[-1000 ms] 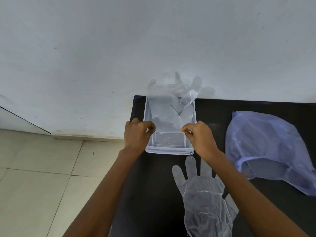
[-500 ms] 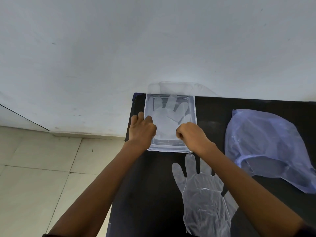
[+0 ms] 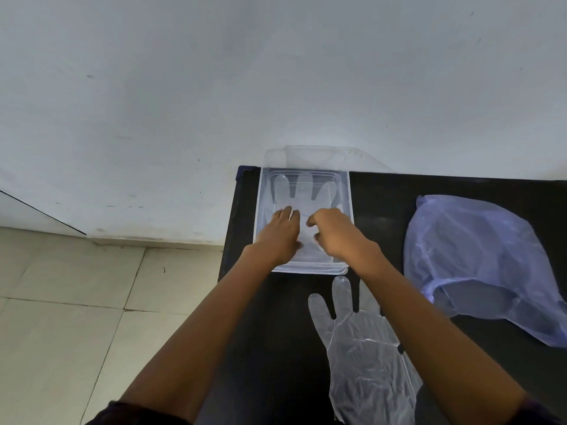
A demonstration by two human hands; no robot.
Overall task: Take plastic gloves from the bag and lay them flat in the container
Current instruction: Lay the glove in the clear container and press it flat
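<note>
A clear plastic glove point(image 3: 303, 190) lies flat inside the clear rectangular container point(image 3: 350, 191) at the table's far left corner, fingers pointing to the wall. My left hand point(image 3: 280, 236) rests palm down on the glove's middle with fingers stretched out. My right hand point(image 3: 336, 236) rests beside it on the glove, fingers loosely curled, with a gap between thumb and forefinger. A second clear glove point(image 3: 363, 351) lies flat on the black table nearer me, partly under my right forearm. The pale purple plastic bag point(image 3: 478, 256) lies crumpled at the right.
The black table point(image 3: 377, 191) stands against a white wall; its left edge drops to a tiled floor point(image 3: 76, 317). The container's clear lid point(image 3: 322, 156) leans on the wall behind it.
The glove was held up by its cuff over the container, then lowered in. Both hands have since moved forward from the cuff onto the glove's middle, and it now lies spread flat.
</note>
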